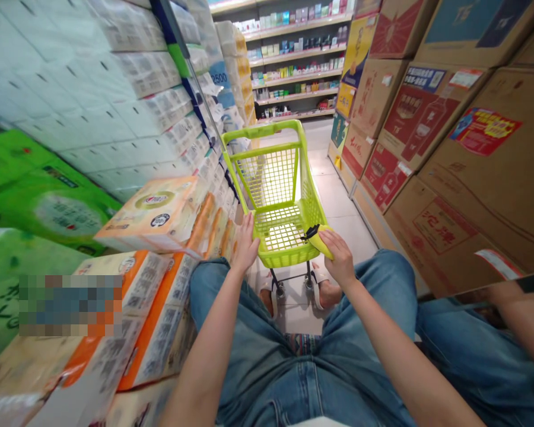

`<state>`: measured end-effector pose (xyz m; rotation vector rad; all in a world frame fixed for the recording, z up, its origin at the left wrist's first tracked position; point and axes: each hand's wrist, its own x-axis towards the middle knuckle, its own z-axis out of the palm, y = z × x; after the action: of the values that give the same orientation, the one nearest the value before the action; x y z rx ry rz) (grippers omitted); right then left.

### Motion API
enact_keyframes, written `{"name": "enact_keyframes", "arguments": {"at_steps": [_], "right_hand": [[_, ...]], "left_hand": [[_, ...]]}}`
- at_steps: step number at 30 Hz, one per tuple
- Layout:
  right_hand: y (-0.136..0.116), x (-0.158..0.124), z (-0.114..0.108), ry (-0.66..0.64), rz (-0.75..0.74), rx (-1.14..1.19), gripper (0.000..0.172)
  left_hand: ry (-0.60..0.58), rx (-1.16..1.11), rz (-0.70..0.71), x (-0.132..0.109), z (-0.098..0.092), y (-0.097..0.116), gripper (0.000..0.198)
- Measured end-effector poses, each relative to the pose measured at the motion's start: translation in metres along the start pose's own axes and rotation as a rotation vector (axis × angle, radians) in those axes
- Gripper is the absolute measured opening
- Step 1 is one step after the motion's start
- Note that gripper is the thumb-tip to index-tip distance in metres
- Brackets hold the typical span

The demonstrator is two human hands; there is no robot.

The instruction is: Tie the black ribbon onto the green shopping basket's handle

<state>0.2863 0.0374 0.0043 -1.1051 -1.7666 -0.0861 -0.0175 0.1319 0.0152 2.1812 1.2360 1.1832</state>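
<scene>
A lime-green shopping basket cart (pixel 289 257) with lattice walls stands on the floor before my knees. Its basket looks bare inside, and dark legs with small wheels (pixel 280 289) show below. My left hand (pixel 247 246) lies along the cart's near left rim, its fingers stretched out and touching the edge. At the near right corner, my right hand (pixel 338 255) is closed around a yellow object (pixel 322 241) with a black end (pixel 310 232). The exact kind of that object is unclear, and my fingers cover part of it.
Tissue packs (pixel 153 207) are piled close on the left. Stacked cardboard cartons (pixel 485 172) line the right side. Shelves of small boxed goods (pixel 298 44) cross the far end of the tiled aisle (pixel 324 178). A denim-clad leg (pixel 485 362) shows at the lower right.
</scene>
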Motion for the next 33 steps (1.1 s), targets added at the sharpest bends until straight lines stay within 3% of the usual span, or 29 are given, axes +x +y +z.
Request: {"name": "enact_keyframes", "arguments": {"at_steps": [12, 16, 22, 26, 29, 33], "right_hand": [[0.0, -0.001, 0.0, -0.008, 0.023, -0.006, 0.069], [0.003, 0.001, -0.002, -0.033, -0.004, -0.011, 0.067], [0.001, 0.015, -0.02, -0.192, -0.021, -0.081, 0.063], [-0.023, 0.016, -0.013, -0.195, 0.08, -0.175, 0.066], [-0.06, 0.011, 0.013, -0.201, 0.114, -0.178, 0.073], [-0.114, 0.007, 0.055, -0.245, 0.067, -0.115, 0.076]], "left_hand": [[0.024, -0.054, -0.044, -0.001, 0.003, 0.013, 0.083], [0.041, -0.017, -0.043, -0.002, 0.002, 0.016, 0.074], [0.055, 0.22, -0.021, -0.034, -0.003, 0.048, 0.052], [0.007, 0.422, 0.055, -0.074, -0.005, 0.075, 0.059], [0.009, 0.503, 0.036, -0.092, 0.001, 0.084, 0.071], [0.052, 0.518, 0.006, -0.095, 0.01, 0.083, 0.077]]}}
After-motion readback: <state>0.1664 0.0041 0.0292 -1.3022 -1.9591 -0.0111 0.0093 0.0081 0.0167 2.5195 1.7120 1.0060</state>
